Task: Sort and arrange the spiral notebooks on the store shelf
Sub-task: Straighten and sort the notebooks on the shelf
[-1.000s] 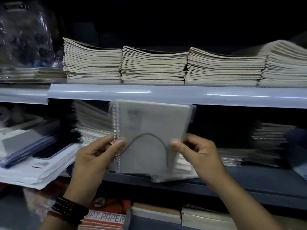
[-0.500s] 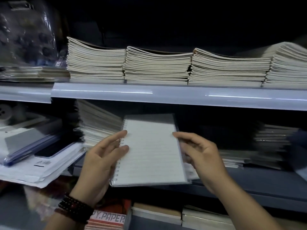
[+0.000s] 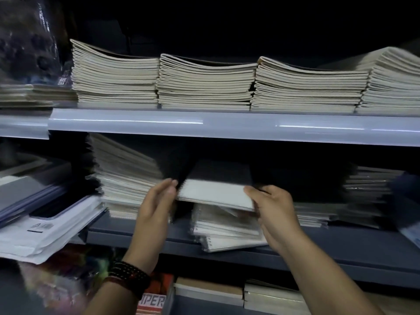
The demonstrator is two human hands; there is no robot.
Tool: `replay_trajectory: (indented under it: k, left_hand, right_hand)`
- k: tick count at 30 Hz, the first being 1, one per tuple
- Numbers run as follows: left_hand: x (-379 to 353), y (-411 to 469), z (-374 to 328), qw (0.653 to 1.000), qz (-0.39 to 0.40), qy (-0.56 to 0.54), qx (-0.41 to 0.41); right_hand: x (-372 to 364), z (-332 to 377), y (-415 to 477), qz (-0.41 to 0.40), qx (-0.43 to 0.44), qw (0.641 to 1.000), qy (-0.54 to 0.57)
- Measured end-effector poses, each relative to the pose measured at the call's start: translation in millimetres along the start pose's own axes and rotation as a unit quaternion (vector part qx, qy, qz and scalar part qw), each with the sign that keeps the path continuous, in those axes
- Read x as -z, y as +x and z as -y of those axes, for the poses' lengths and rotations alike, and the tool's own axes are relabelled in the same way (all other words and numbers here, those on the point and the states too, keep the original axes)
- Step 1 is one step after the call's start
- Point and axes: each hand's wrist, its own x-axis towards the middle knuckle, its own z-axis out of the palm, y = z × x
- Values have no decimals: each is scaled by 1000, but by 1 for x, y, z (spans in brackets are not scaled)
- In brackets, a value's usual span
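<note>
Scene: a dim store shelving unit seen from the front, with a person's two bare forearms reaching in from the bottom of the frame.
Notebook (image 3: 216, 193): a spiral notebook at the centre of the frame, held nearly flat just above the middle shelf (image 3: 329, 248). A pale lined page faces up.
Which way it points: its long axis runs away from the viewer into the dark depth of the shelf, short near edge toward the camera. The wire spiral runs along its left side. The near edge slopes slightly down toward the right.
Left hand (image 3: 156, 205): left of centre, fingers fairly straight and lying against the spiral side of the notebook. A dark beaded bracelet (image 3: 128, 276) circles the wrist.
Right hand (image 3: 272, 210): right of centre, thumb on top of the notebook's near right corner, fingers hidden beneath, pinching it.
Hands together: apart, one on each side of the notebook.
Below the notebook: a loose, uneven pile of spiral notebooks (image 3: 227, 228) on the middle shelf, some jutting over its front edge.
Either side: a taller stack (image 3: 122, 178) to the left, a lower stack (image 3: 368, 189) to the right.
Top shelf (image 3: 227, 126): four neat stacks of beige exercise books (image 3: 204, 80) in a row.
Left edge: white papers (image 3: 45, 233), blurred.
</note>
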Motion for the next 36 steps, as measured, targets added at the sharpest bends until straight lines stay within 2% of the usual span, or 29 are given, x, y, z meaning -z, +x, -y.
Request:
replay_trajectory:
  k: [2, 4, 5, 7, 9, 11, 16, 19, 21, 23, 25, 26, 28, 31, 33, 36]
  left_hand:
    - [-11, 1, 11, 999, 21, 39, 20]
    - [-19, 4, 19, 996, 58, 51, 53]
    - [-22, 7, 25, 994, 72, 53, 62]
    - [-24, 15, 36, 991, 101, 64, 67]
    - [-22, 25, 45, 986, 128, 91, 63]
    - [-19, 35, 51, 981, 135, 124, 62]
    - [-25, 40, 58, 984, 123, 127, 26]
    - [-36, 23, 59, 979, 132, 152, -31]
    - [-34, 14, 54, 978, 156, 138, -30]
    - [-23, 9, 51, 958, 227, 175, -8]
    - [-15, 4, 53, 916, 303, 263, 29]
    - [-14, 3, 55, 902, 315, 295, 32]
    - [-16, 5, 61, 902, 303, 306, 12]
    - [-17, 17, 68, 912, 281, 297, -12]
    - [-12, 28, 71, 914, 277, 295, -9]
    - [-5, 43, 78, 927, 244, 284, 13]
  right_hand:
    - [1, -6, 9, -20, -12, 996, -83]
    - [3, -9, 12, -36, 5, 977, -212]
    - [5, -10, 14, -38, 31, 955, -291]
    - [8, -6, 14, -34, 82, 886, -455]
    - [11, 2, 11, -34, 102, 830, -547]
    - [14, 3, 12, -28, 101, 821, -562]
    - [11, 4, 13, -3, 90, 852, -516]
    - [12, -5, 12, -3, 94, 850, -518]
    - [19, -7, 11, 11, 100, 848, -520]
    - [33, -1, 10, 73, 102, 846, -518]
    - [51, 7, 11, 189, 73, 840, -503]
    - [59, 9, 10, 245, 45, 833, -494]
    - [66, 5, 8, 309, 16, 803, -509]
    - [59, -14, 10, 267, 80, 777, -565]
    - [50, -22, 13, 218, 148, 775, -574]
    - [37, -33, 21, 183, 170, 789, -561]
